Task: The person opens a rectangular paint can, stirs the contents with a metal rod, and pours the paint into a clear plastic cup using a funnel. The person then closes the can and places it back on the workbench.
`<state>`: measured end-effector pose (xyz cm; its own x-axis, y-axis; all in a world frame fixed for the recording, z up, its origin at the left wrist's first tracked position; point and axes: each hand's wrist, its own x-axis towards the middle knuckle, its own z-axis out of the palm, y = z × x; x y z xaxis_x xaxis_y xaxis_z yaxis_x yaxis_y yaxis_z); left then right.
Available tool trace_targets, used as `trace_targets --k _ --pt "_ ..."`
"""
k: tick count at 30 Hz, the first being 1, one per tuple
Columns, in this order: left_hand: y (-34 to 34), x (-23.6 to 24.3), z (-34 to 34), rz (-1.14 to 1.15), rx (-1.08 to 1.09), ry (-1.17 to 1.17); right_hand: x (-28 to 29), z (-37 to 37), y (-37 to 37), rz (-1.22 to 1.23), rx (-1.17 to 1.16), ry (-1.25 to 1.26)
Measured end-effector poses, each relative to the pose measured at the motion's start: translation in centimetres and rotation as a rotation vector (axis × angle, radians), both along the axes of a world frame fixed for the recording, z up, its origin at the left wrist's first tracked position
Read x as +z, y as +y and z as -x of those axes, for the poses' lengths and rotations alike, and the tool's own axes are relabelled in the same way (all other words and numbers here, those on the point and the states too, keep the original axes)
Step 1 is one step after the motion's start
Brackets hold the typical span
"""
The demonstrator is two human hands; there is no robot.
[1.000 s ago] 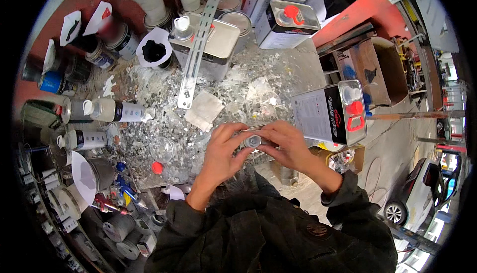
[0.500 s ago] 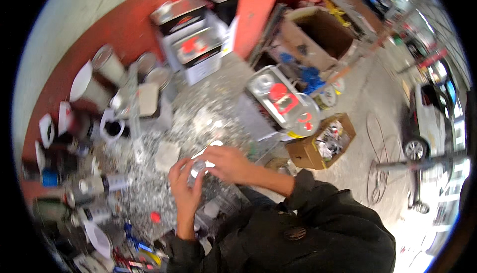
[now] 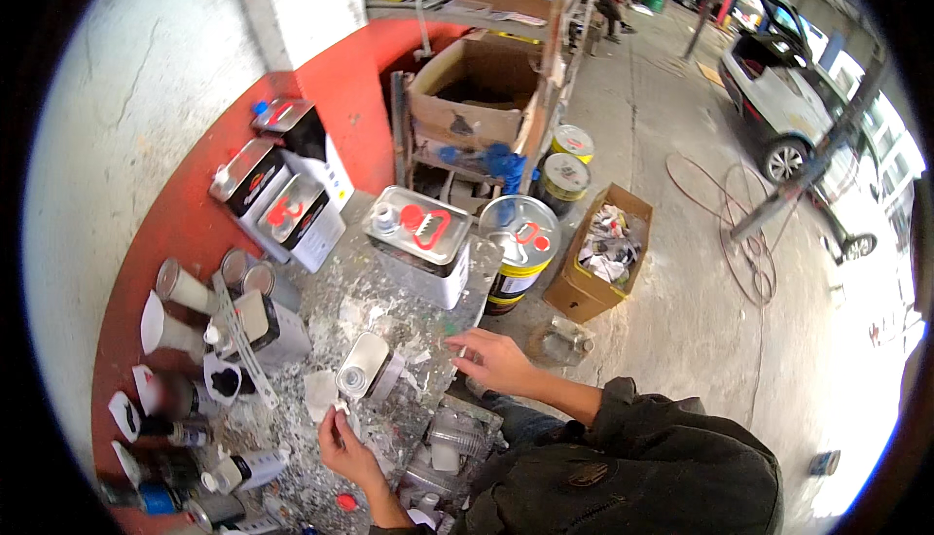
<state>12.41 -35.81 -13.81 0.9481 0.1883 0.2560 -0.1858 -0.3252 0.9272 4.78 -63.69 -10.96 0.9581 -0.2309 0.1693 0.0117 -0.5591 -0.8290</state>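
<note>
My left hand (image 3: 345,447) pinches a small white piece (image 3: 341,409) just in front of a small rectangular metal can (image 3: 370,350) with a round spout, standing on the paint-crusted bench (image 3: 409,331). My right hand (image 3: 496,365) is raised to the right of that can, near the bench edge, fingers loosely apart and slightly curled. A pale paper square (image 3: 317,391) lies left of the small can. Beyond it are a large can with red handle (image 3: 409,267) and a perforated metal strip (image 3: 248,345). A red cap (image 3: 345,502) lies near my left wrist.
Tins and cans (image 3: 180,302) crowd the red wall. To the right stand drums (image 3: 520,253), a cardboard box of waste (image 3: 608,243) and a clear container (image 3: 559,340). A hose (image 3: 720,195) lies on the floor near a pole and car (image 3: 778,107); someone (image 3: 613,15) is far back.
My hands have parted from around the small can, which now stands free. My left hand has shifted to its front, my right hand off to its right. The view has swung up toward the workshop.
</note>
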Motion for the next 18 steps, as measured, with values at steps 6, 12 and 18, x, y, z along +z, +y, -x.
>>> trace_targets --k 6,12,18 --pt "0.8 -2.2 0.5 0.272 0.045 0.225 -0.3 6.8 -2.7 -0.012 -0.132 0.007" --pt "1.1 -2.5 1.5 0.231 0.1 0.247 -1.3 9.7 -6.5 0.0 -0.105 -0.043" --pt "0.1 -3.5 3.4 0.201 0.18 0.218 -1.8 12.1 -11.9 0.034 -0.054 -0.038"
